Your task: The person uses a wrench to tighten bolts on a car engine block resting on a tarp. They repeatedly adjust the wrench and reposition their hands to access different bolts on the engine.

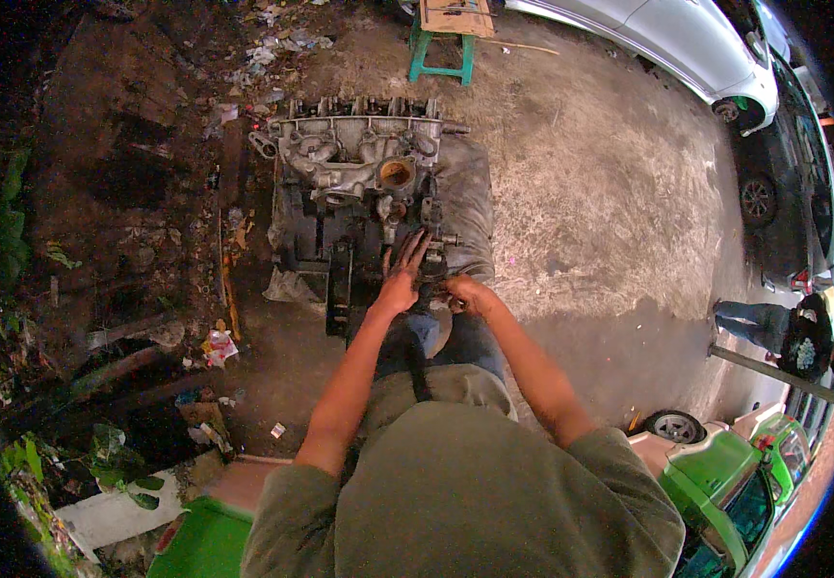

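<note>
A greasy car engine [359, 173] stands in front of me, with a pale metal intake manifold [335, 173] and a round brown-lined opening [396, 173] on its upper side. A dark pulley wheel [338, 289] sits at its near left edge. My left hand [405, 275] lies on the near part of the engine, its blackened fingers stretched out and slightly apart. To the right of it, my right hand [470, 296] is closed at the engine's near right side. Its fingers curl around something small that I cannot make out. Dark cloth [467, 183] lies along the engine's right side.
Beyond the engine stands a green stool [441, 58] with a wooden top [456, 17]. Litter and plants line the left side. A silver car [667, 43] and a dark car [773, 193] are parked right. Green vehicles [716, 491] stand near right; a person [773, 332] is at far right.
</note>
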The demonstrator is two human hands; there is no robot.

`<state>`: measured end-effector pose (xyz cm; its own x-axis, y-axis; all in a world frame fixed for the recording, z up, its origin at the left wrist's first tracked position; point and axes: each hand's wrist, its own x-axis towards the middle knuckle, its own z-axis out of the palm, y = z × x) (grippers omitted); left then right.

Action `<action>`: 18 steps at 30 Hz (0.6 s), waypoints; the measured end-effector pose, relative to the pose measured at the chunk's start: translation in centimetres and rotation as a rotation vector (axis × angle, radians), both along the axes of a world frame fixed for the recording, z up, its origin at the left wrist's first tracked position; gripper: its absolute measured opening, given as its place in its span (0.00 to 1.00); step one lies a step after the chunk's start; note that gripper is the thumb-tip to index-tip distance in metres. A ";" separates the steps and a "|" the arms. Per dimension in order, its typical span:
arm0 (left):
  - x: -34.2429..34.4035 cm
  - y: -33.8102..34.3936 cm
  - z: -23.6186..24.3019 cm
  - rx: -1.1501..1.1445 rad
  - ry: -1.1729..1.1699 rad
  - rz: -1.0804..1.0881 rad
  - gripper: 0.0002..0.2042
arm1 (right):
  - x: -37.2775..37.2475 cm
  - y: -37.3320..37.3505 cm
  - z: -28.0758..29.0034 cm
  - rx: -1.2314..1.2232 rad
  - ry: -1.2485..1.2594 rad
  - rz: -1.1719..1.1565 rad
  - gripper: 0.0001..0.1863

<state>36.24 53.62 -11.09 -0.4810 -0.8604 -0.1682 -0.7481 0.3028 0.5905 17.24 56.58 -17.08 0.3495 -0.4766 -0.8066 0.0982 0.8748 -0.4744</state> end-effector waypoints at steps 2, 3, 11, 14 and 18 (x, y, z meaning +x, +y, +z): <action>0.1 0.1 -0.1 -0.016 0.044 0.006 0.54 | -0.6 0.3 -0.3 -0.075 0.031 0.074 0.06; 0.1 0.2 -0.2 -0.003 0.056 0.008 0.54 | -1.0 0.4 -0.5 -0.090 0.088 0.107 0.05; 0.0 0.4 -0.8 -0.059 0.085 0.037 0.47 | -1.4 0.1 -1.6 -0.266 0.421 0.143 0.07; 0.1 0.4 -0.5 -0.031 0.076 0.031 0.46 | -1.2 0.1 -0.7 -0.233 0.260 -0.023 0.07; 0.2 0.4 -0.4 -0.042 0.102 0.030 0.47 | -1.5 -0.7 1.2 -0.280 0.117 -0.092 0.08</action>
<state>36.43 53.99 -11.48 -0.4680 -0.8798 -0.0830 -0.6941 0.3078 0.6508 15.73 55.91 -15.85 0.2074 -0.7109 -0.6720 0.1015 0.6989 -0.7080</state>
